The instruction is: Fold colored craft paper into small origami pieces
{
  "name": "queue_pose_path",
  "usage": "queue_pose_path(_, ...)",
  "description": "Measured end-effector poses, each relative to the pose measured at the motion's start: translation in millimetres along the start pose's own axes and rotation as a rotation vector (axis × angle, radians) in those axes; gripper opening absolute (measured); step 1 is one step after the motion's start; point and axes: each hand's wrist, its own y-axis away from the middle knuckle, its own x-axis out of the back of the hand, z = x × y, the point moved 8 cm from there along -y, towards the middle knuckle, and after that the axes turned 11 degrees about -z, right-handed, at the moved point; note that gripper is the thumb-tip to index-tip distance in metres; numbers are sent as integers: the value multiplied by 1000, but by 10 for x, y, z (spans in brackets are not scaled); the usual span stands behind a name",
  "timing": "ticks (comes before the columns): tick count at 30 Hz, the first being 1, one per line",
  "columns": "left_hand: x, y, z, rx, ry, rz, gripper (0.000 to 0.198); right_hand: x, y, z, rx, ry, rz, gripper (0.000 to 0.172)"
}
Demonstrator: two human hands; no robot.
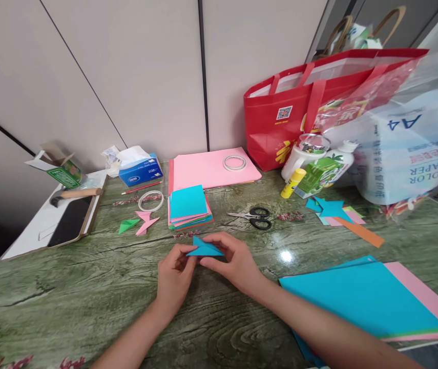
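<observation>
A small blue folded paper triangle [204,248] is held just above the green wood-grain table [88,302], near the middle. My left hand [174,277] pinches its left corner with fingers closed. My right hand [234,261] grips its right side, thumb and fingers pressed on the fold. Just beyond the hands lies a stack of small coloured paper squares [188,206] with a blue sheet on top. Black-handled scissors [255,217] lie to the right of that stack.
Large blue and pink sheets [368,297] lie at the right front. Pink paper [207,169] with a tape ring [234,162], a tissue box [141,170], folded green and pink pieces [138,224], a glue stick [292,183], a red bag [318,102] and paper scraps [337,212] stand further back.
</observation>
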Motion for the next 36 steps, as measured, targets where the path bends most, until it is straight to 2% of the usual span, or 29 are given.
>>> queue_pose_path(3,49,37,48,-71,-62,54,9,18,9,-27,10,45,13,28)
queue_pose_path(6,67,54,69,-61,-85,79,9,-11,4,-35,14,-15,-28,28)
queue_pose_path(8,48,38,57,-5,-44,50,7,-23,2,-21,-4,-76,-43,27)
queue_pose_path(13,-101,-20,-1,184,242,-115,8,0,12,60,-99,-151,-5,22)
queue_pose_path(17,-184,-28,12,221,331,-191,12,0,9,66,-90,-166,-10,20)
queue_pose_path(23,-200,-29,-18,227,355,-197,13,-8,1,19,-13,-155,-34,15)
queue_pose_path(28,-205,-35,9,213,342,-206,9,-8,1,41,-40,-170,-30,14)
queue_pose_path(34,-243,-32,17,240,414,-236,13,69,6,21,-90,-56,47,15)
queue_pose_path(36,-234,-42,22,228,472,-216,20,99,5,8,-85,-42,71,14)
